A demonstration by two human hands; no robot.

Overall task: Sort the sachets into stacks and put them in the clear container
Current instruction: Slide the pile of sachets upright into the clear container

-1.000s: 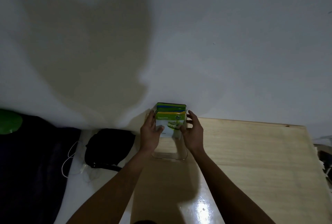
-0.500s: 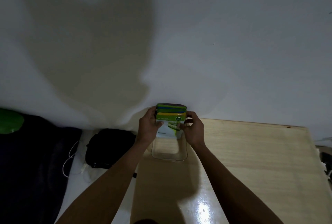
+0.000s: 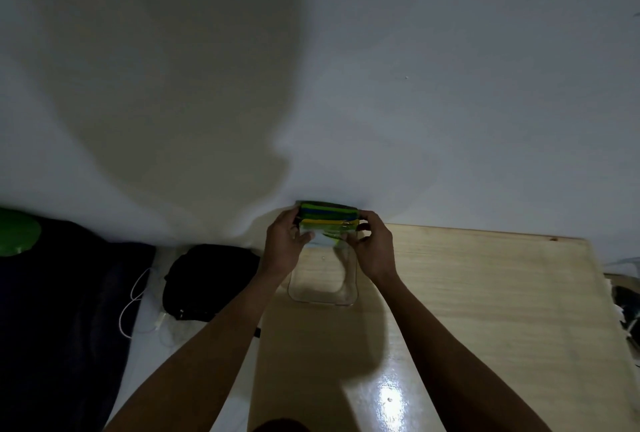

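A stack of sachets, green, blue and yellow at their tops, stands upright at the far end of the clear container on the wooden table. My left hand grips the stack's left side. My right hand grips its right side. Both thumbs press on the front white sachet. The lower part of the stack is hidden behind my fingers. The near half of the container holds nothing that I can see.
The light wooden table runs right and towards me, with a white wall just behind it. To the left, off the table, lie a black bag, a white cable and dark cloth.
Both hands have pushed the sachet stack lower and further back in the container, so less of the front sachet shows.
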